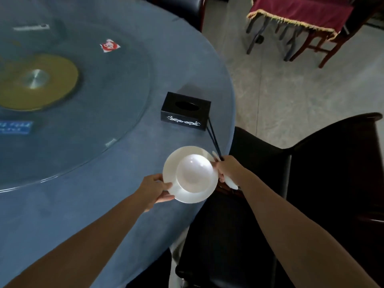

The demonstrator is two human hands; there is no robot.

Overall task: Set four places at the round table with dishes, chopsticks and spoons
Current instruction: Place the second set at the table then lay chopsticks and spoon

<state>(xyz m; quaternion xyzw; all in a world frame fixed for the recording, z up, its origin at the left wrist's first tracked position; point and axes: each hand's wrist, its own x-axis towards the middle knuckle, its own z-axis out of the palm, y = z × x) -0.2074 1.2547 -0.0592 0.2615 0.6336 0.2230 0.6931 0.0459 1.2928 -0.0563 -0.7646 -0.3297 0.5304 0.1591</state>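
Observation:
A white plate [175, 191] with a white bowl [195, 173] sitting on it is over the near right edge of the round blue table [62, 204]. My left hand [155, 189] grips the plate's left rim. My right hand [227, 169] is at the plate's right side, closed around a pair of black chopsticks [213, 137] and a white spoon [230, 182]. The chopsticks point away from me toward the tissue box. The spoon's bowl end sticks out below my right fist.
A black tissue box [186, 111] stands just beyond the plate. A glass turntable [93, 100] covers the table's middle, with a red-and-white packet [109, 45] on it. A dark chair [270, 194] stands at the table's right edge. Red chairs [301, 15] are further back.

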